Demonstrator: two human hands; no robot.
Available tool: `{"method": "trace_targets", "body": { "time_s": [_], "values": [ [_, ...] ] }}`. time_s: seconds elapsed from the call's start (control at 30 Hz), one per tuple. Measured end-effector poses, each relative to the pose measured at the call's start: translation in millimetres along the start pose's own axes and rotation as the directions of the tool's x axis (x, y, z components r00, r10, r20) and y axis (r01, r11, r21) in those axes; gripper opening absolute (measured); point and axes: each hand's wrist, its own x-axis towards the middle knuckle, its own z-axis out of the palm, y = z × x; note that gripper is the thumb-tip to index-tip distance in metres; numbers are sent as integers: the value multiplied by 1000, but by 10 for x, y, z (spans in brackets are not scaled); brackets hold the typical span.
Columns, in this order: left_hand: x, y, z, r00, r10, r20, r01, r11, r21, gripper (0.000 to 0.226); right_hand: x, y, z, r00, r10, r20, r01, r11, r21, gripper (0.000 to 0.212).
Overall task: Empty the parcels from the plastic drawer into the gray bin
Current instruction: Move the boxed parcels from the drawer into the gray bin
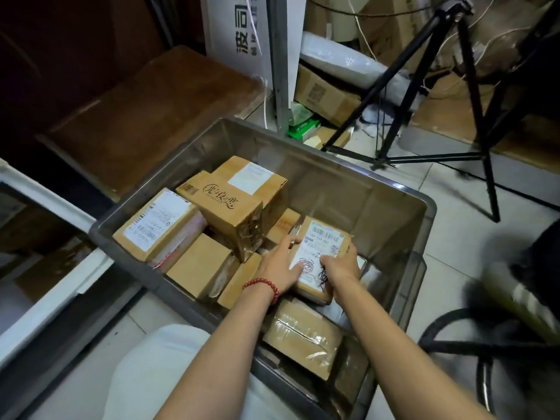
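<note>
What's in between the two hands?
In the head view, a brown cardboard parcel with a white label sits between the left hand and right hand.

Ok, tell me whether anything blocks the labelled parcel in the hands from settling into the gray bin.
Nothing visible does. The left hand and right hand hold the labelled parcel inside the walls of the gray bin. Other parcels lie close around it, like the taped parcel nearer the person, so it may rest on some.

Maybe "159 159" on parcel
</note>
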Motion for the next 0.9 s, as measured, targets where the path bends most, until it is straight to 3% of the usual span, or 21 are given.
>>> {"method": "trace_targets", "body": {
  "time_s": [0.07,0.13,0.23,0.4,0.57,0.7,0.83,0.9],
  "values": [
    [-6,-30,5,1000,17,-3,-17,999,47,49,27,21,7,1000,11,-11,-11,999,-49,71],
    [-32,-27,-20,998,50,-41,-37,964,265,48,31,33,7,1000,-8,-7,7,993,-118,71],
    [-76,-13,-64,991,94,-95,-25,830,558,52,17,13,13,998,-62,17,64,967,-247,72],
    [-239,-44,-169,999,-7,-48,35,781,624,58,-41,-25,-18,993,-94,66,111,935,-337,71],
    [-483,-25,-481,990,52,-132,50,742,669,49,-265,-141,-42,962,-257,96,269,818,-508,74],
    [-744,-7,-768,969,84,-233,96,742,664,45,-647,-412,84,819,-506,270,565,630,-533,67],
    [-1099,-116,-1061,928,21,-372,210,797,567,39,-1101,-708,320,646,-617,449,759,457,-463,49],
    [-1343,-225,-1225,899,-19,-438,279,795,538,42,-1374,-796,453,576,-635,515,810,356,-466,53]
  ]
}}
